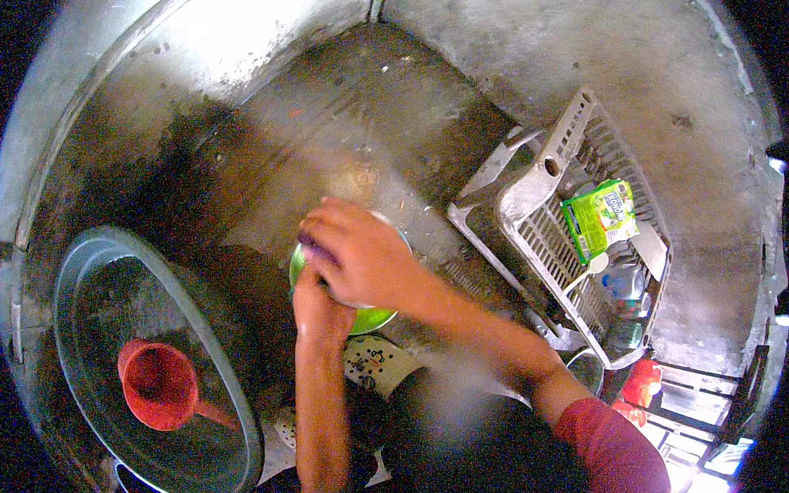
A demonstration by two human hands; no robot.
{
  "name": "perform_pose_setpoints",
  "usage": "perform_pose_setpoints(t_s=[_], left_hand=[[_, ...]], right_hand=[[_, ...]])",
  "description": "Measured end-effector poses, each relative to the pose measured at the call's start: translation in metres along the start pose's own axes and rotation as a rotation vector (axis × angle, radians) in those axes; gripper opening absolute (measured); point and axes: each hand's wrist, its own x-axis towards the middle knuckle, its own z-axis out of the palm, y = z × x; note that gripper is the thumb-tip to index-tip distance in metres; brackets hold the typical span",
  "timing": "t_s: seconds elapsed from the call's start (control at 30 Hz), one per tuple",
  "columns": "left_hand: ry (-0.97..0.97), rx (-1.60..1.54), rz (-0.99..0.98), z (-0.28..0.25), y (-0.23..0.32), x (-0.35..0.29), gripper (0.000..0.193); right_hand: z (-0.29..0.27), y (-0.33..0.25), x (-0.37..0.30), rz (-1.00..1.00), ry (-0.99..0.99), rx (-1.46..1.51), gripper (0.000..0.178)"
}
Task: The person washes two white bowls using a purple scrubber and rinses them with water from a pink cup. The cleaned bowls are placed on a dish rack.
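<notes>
A bright green bowl with a pale rim sits low between my hands, mostly covered by them. My left hand is closed at its left side, with the fingers largely hidden behind the right hand. Over the bowl's top, my right hand is curled, its fingers bent round a small dark purple thing. Too little of that thing shows to tell its kind. The two hands touch or overlap.
At the left stands a large grey-green basin with a red dipper inside. A grey plastic dish rack at the right holds a green packet, a pale spoon and clear plastic items. Stained concrete walls surround the wet floor.
</notes>
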Motion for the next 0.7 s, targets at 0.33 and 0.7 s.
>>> perform_pose_setpoints(t_s=[0.33, 0.7], left_hand=[[-0.174, -0.199, 0.1, -0.025, 0.026, 0.008, 0.053], [-0.021, -0.061, 0.162, -0.017, 0.027, 0.003, 0.054]], right_hand=[[0.0, 0.004, -0.01, -0.009, 0.374, 0.121, 0.034], [0.005, -0.009, -0.009, -0.06, 0.412, -0.013, 0.043]])
